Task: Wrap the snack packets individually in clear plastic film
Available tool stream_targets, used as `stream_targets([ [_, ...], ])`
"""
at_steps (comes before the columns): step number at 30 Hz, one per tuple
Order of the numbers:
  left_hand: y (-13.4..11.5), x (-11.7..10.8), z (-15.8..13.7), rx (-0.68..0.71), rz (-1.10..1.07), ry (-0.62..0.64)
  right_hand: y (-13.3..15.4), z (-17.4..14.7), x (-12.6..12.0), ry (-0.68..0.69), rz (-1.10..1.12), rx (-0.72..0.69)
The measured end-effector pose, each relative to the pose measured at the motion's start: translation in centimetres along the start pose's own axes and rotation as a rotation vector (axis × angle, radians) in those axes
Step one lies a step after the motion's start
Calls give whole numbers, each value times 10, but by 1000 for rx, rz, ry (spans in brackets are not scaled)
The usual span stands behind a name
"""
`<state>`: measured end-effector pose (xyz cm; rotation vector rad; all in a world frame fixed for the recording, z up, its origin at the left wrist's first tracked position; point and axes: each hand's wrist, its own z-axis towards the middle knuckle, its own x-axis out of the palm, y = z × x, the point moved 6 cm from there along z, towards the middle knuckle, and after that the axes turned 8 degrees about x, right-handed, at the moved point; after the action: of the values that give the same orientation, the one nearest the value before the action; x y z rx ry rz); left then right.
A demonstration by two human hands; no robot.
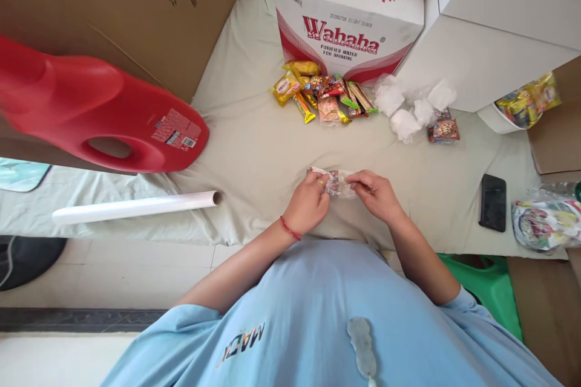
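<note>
Close in front of my body, a small snack packet (333,181) lies in or under clear plastic film (347,186) on the cloth. My left hand (309,202) is closed on the packet's left end, thumb and fingers pinched together. At the other side, my right hand (376,193) pinches the right end of the film. The packet's left part is hidden by my left fingers. Beyond my hands lies a pile of assorted wrapped snacks (327,106). To its right are several white crumpled plastic bundles (406,126) beside a cookie packet (443,131).
A white roll of film (136,208) lies at left, below a big red jug (136,103) and a brown carton (149,30). A Wahaha water carton (349,27) stands at the back. On the right are a white bowl (499,120) of snacks and a black phone (492,202).
</note>
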<state>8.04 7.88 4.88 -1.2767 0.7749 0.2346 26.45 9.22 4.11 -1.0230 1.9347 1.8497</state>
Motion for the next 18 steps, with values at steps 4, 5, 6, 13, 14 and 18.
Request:
stream_targets([
  [4, -13, 15, -4, 103, 237, 54, -27, -3, -3, -239, -307, 180],
  [5, -15, 19, -6, 110, 293, 76, -30, -4, 0, -227, -337, 178],
  [6, -16, 22, -7, 115, 348, 101, -31, -5, 2, -207, -335, 169],
  [13, -26, 32, -15, 158, 586, 204, -4, 11, -1, -14, 19, 239],
  [14, -27, 34, -16, 163, 596, 211, 7, 19, -1, -12, -7, 229],
  [18, -28, 43, -23, 159, 574, 229, 55, 56, 16, 49, -335, 195],
])
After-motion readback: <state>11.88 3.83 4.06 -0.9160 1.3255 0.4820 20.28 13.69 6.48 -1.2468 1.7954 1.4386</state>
